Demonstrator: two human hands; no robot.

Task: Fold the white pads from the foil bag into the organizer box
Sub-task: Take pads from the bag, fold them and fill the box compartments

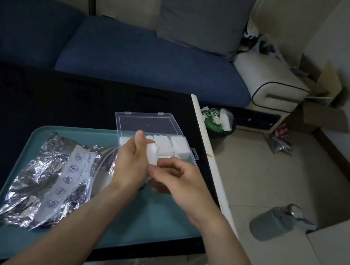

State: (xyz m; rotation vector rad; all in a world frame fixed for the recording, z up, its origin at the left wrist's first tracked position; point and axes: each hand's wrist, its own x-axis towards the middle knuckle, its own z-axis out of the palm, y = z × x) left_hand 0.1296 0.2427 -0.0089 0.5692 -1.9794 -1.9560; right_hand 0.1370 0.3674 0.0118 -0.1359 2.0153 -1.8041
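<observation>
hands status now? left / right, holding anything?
Left hand: closed, grip on the white pad above the organizer box.
Right hand: closed, fingers pinching the same pad's lower part.

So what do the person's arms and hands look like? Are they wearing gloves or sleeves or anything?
No gloves and no sleeves in view. Both forearms are bare right down to the bottom edge of the picture. The left hand and the right hand are bare too, and I can't see any ring, watch or bracelet on them.
</observation>
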